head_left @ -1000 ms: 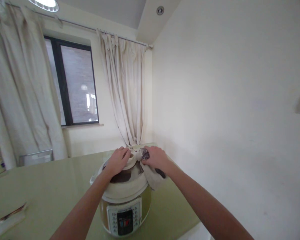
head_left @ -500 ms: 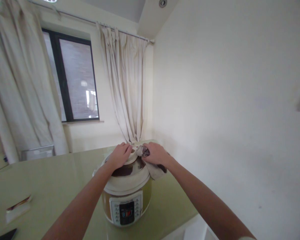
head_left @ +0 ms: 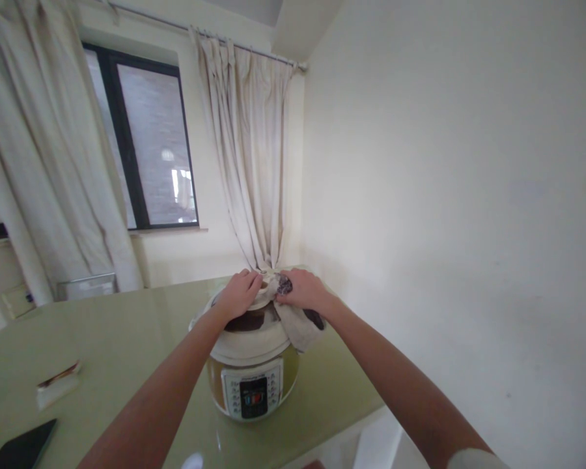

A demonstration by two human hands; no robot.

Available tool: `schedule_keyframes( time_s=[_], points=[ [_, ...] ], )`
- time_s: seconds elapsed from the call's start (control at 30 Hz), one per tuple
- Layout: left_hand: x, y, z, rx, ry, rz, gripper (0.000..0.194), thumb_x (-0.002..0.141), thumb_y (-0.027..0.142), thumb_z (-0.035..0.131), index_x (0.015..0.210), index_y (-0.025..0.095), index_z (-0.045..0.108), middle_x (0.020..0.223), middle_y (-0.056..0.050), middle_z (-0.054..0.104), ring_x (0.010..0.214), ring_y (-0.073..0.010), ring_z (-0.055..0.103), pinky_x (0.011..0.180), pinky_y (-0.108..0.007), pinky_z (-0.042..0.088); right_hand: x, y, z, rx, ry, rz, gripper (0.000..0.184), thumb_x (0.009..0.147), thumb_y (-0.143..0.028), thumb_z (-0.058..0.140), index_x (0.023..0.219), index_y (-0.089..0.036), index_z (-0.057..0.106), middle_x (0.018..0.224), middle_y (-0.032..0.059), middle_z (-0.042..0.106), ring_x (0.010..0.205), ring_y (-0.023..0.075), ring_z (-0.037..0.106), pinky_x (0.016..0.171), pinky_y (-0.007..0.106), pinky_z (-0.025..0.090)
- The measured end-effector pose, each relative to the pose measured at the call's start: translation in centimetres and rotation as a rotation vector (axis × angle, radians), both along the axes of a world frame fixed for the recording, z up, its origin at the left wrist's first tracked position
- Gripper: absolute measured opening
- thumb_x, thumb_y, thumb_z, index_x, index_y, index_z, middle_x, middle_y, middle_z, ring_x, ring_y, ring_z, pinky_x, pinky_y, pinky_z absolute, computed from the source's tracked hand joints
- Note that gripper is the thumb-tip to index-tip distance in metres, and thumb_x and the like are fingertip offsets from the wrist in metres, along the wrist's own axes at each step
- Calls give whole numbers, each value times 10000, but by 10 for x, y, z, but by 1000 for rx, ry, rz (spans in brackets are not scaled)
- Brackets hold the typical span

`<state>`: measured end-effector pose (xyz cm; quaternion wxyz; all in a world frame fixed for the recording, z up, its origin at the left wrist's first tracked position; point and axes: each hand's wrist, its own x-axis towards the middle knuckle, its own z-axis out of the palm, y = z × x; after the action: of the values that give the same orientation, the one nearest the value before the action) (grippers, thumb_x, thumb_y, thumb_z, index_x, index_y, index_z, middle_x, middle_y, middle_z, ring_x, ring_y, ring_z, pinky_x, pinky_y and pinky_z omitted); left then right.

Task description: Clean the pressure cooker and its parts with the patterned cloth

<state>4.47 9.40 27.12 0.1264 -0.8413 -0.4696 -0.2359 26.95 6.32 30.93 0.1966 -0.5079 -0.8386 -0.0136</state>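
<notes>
I have the right hand (head_left: pixel 303 290) clenched round the bunched cloth (head_left: pixel 297 327), over the far right of the lid (head_left: pixel 254 346). A dark patterned bit shows at the fingers, and a loose tail hangs past the lid's rim. The left hand (head_left: pixel 239 293) lies on the lid's top, fingers together and bent over its raised middle; from here I can't tell whether it grips or merely rests, since the thumb side is hidden.

Under both hands stands the cooker (head_left: pixel 251 417), upright on the green table (head_left: pixel 112 339), its panel (head_left: pixel 232 391) facing me. Over the last second neither hand has clearly shifted on the lid. What has changed is my view: it has dipped, so the cooker sits higher in it and a dark slab (head_left: pixel 27 446) has come in at the lower left, near the pale slip (head_left: pixel 58 391). I take that to mean the work with the cloth goes on at the same spot, with the left hand probably steadying.

Farther off are the curtain (head_left: pixel 254 150) and the window (head_left: pixel 159 143).
</notes>
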Motion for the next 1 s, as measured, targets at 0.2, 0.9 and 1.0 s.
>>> schedule_keyframes(
  time_s=[0.2, 0.9, 1.0],
  points=[
    [-2, 3, -1, 8, 59, -36, 213, 1046, 238, 485, 974, 195, 681, 972, -113, 679, 971, -280, 603, 853, -413, 465, -17, -42, -16, 170, -43, 121, 553, 809, -561, 796, 1250, -237, 716, 1132, 121, 700, 1086, 318, 651, 904, 409, 524],
    [3, -6, 3, -13, -152, -26, 462, 1095, 305, 296, 895, 210, 700, 871, -82, 679, 893, -242, 616, 854, -399, 461, -19, -104, -126, 409, 85, 463, 686, 742, -653, 780, 1336, -332, 662, 1131, 99, 654, 986, 306, 600, 854, 441, 502],
    [2, -6, 3, -28, -164, -26, 471, 1096, 315, 282, 892, 213, 693, 884, -81, 680, 915, -247, 622, 870, -402, 462, -16, -95, -113, 374, 60, 394, 635, 751, -594, 803, 1312, -323, 681, 1131, 99, 657, 1009, 308, 606, 872, 437, 512]
  ],
)
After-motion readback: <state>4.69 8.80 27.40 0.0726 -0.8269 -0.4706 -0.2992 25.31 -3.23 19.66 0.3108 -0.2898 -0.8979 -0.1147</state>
